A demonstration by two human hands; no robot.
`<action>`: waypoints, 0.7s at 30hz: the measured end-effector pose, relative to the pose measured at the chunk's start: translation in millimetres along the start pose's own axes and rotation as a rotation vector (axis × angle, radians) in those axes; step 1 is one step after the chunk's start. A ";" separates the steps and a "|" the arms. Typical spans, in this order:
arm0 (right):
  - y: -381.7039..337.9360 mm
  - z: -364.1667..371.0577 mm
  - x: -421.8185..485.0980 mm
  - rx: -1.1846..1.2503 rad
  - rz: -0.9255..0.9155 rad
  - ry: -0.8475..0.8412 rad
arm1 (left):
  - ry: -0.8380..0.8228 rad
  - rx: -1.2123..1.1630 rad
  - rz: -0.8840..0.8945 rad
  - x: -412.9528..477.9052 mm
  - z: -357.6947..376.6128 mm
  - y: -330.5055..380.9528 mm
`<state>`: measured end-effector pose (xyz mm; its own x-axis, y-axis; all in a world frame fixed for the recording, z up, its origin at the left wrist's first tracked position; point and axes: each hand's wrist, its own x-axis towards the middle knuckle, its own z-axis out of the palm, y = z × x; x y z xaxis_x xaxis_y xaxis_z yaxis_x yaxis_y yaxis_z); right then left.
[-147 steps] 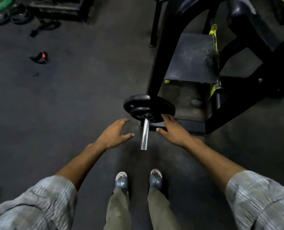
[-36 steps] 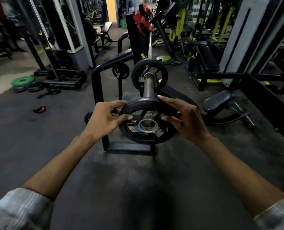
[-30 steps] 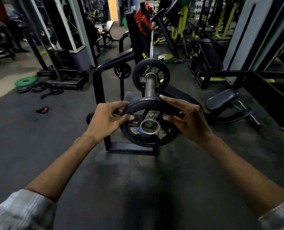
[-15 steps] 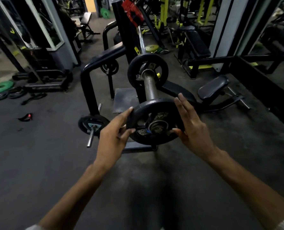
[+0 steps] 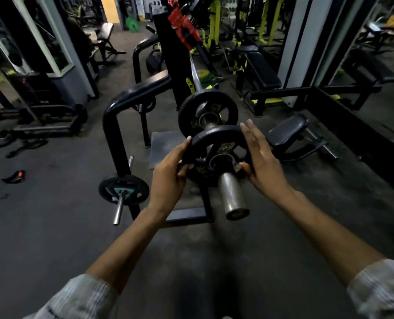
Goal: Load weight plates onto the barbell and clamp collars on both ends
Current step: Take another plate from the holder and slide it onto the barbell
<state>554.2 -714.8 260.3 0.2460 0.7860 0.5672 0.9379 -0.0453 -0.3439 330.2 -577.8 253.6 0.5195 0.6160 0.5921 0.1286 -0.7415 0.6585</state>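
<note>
A small black cast-iron weight plate with spoke cut-outs (image 5: 216, 146) sits threaded on the steel barbell sleeve (image 5: 231, 192), its centre hole already over the bar and the bare end of the sleeve poking out towards the camera. Farther up the same sleeve, apart from it, stands a second black spoked plate (image 5: 207, 111) seated near the inner stop. The left hand (image 5: 168, 178) clamps the near plate's left rim, fingers over the top edge and thumb on its face. The right hand (image 5: 260, 157) lies flat and open along the right rim, fingers straight, thumb tucked by the hub; it presses rather than grips.

The step in hand looks like sliding this plate inward along the sleeve. The next move calls for an even push from both sides so the plate stays square to the bar and does not bind, until it meets the seated plate. No collar is visible on this end, so clamping remains to be done here.

Beyond, the silver bar (image 5: 194, 72) runs away into the black steel rack frame (image 5: 131, 97). Low on the left, another small black plate (image 5: 123, 189) hangs on a thin steel storage peg (image 5: 118, 210), above the dark rubber floor (image 5: 53, 226).
</note>
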 end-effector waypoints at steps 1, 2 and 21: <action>5.8 5.1 10.8 0.005 -0.009 -0.005 | 0.008 0.008 0.000 9.8 3.2 -7.0; 11.0 9.9 21.7 0.008 -0.016 -0.011 | 0.017 0.016 -0.008 19.9 6.7 -13.9; 78.8 69.0 130.6 -0.118 -0.099 -0.016 | 0.114 0.207 -0.035 115.7 45.7 -72.1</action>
<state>643.4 -573.2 255.6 0.1479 0.7998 0.5817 0.9798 -0.0386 -0.1961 419.6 -465.2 253.3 0.4145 0.6595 0.6270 0.3213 -0.7507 0.5773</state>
